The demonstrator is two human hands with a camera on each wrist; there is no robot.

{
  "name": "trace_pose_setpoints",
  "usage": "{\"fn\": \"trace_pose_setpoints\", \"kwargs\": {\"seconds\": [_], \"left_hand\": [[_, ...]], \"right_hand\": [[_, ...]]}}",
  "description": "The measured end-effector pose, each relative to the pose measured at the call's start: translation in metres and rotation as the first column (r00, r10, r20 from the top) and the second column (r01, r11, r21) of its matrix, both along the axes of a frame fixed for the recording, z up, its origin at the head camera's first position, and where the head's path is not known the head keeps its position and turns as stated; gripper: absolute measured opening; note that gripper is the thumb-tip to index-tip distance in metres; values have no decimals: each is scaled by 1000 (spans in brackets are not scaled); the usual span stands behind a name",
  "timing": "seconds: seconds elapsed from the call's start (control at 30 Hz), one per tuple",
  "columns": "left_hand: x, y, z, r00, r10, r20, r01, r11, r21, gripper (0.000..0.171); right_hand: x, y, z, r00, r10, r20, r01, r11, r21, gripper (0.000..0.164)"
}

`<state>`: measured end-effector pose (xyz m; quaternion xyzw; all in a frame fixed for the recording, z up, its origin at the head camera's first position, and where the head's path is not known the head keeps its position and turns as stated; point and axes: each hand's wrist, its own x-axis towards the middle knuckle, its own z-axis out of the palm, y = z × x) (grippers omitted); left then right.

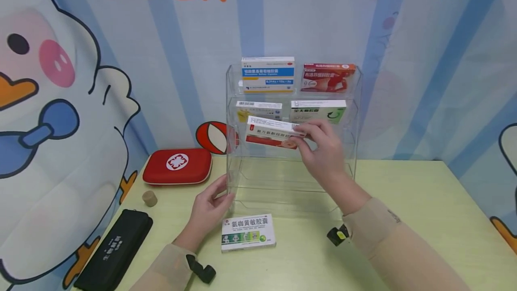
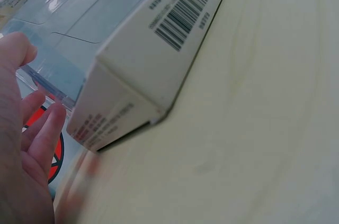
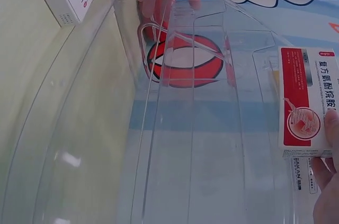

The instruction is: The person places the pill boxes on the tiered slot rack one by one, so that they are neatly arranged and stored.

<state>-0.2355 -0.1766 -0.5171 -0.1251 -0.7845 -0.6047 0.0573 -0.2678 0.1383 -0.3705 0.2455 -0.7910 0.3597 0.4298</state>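
A clear acrylic display rack (image 1: 282,178) stands on the table, with medicine boxes on its upper tiers. My right hand (image 1: 323,149) pinches a red-and-white medicine box (image 1: 266,134) by its right end, in front of the middle tier. In the right wrist view, that medicine box (image 3: 302,102) shows its printed front. At the rack's lower left side, my left hand (image 1: 212,203) grips the side edge; the left wrist view shows thumb and fingers on either side of it. A white-and-green medicine box (image 1: 248,232) lies flat on the table, close to the left hand.
The top tier bears a blue-and-white box (image 1: 268,75) and a red box (image 1: 328,78). Behind the held box are a yellow-and-white box (image 1: 258,110) and a green-and-white box (image 1: 317,110). At left lie a red case (image 1: 177,167), a small cork-coloured cylinder (image 1: 149,198) and a black case (image 1: 115,250).
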Motion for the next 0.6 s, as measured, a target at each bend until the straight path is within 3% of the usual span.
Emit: {"fn": "trace_pose_setpoints", "kwargs": {"seconds": [0.23, 0.43, 0.6], "left_hand": [[0, 0, 2, 1000, -3, -9, 3, 1000, 3, 62], [0, -1, 0, 1000, -4, -28, 4, 1000, 6, 63], [-1, 0, 0, 999, -7, -36, 7, 1000, 8, 63]], "right_hand": [[-7, -8, -4, 999, -20, 44, 20, 1000, 1, 23], [-9, -13, -12, 994, -81, 72, 74, 994, 86, 25], [-11, -16, -19, 997, -57, 53, 52, 994, 96, 24]]}}
